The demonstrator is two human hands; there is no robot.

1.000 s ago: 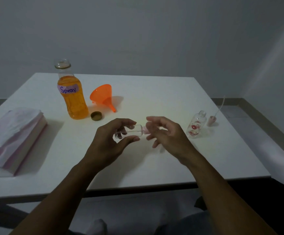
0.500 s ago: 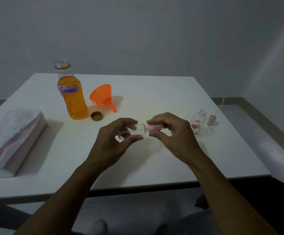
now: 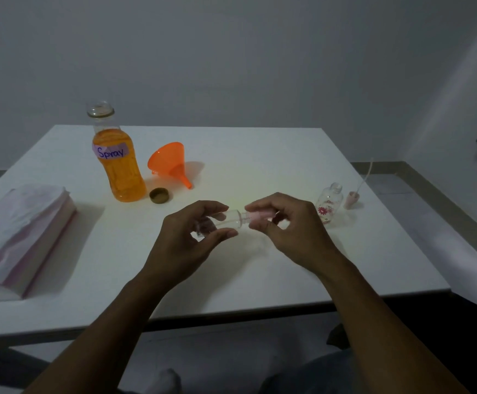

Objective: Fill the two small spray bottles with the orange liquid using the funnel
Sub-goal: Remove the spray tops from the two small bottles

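Observation:
My left hand point(image 3: 186, 240) holds a small clear spray bottle point(image 3: 228, 218) lying sideways above the table. My right hand point(image 3: 291, 226) pinches its pink spray cap point(image 3: 257, 216). A second small bottle with red flowers point(image 3: 328, 203) stands uncapped at the right, its pink spray head with tube point(image 3: 352, 199) beside it. The big bottle of orange liquid labelled "Spray" point(image 3: 120, 166) stands open at the back left. The orange funnel point(image 3: 172, 163) lies on its side next to it.
A brown bottle cap point(image 3: 160, 195) lies by the big bottle. A pink-and-white stack of tissues point(image 3: 18, 234) sits at the left edge of the white table point(image 3: 260, 155). The table's front edge runs just below my forearms.
My right hand came in from an open pose and closed its fingers on the pink cap. The small bottle has lifted slightly and moved toward the right.

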